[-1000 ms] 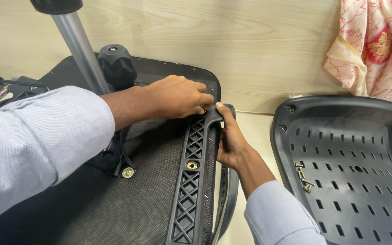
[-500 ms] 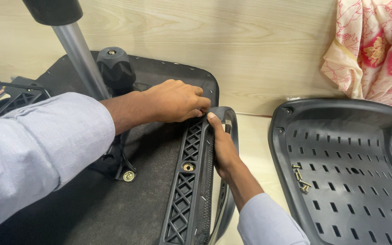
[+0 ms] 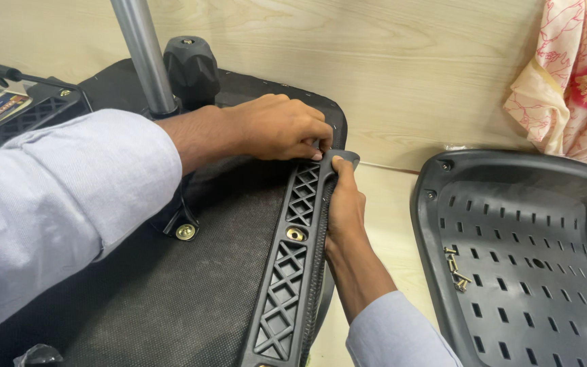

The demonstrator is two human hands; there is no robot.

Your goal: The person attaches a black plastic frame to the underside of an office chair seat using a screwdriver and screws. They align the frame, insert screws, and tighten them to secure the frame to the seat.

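Observation:
An upturned office chair seat point(image 3: 171, 292) covered in black fabric lies before me. Along its right edge runs a black plastic armrest bracket point(image 3: 292, 272) with a lattice of crosses and a brass bolt point(image 3: 295, 234) in it. My left hand point(image 3: 273, 128) rests on the far end of the bracket, fingertips pinched at its tip. My right hand point(image 3: 345, 207) grips the bracket's outer side, thumb on the top end. Whether a small part sits between the left fingers is hidden.
A silver gas-lift column point(image 3: 143, 54) and a black knob point(image 3: 191, 68) rise from the seat. A black perforated backrest shell point(image 3: 531, 258) lies at right with several loose bolts point(image 3: 456, 268) in it. Pink patterned cloth point(image 3: 572, 81) hangs at top right.
My right hand has slid up the bracket's side toward its far end. My left hand has stayed on the tip. The view has shifted slightly.

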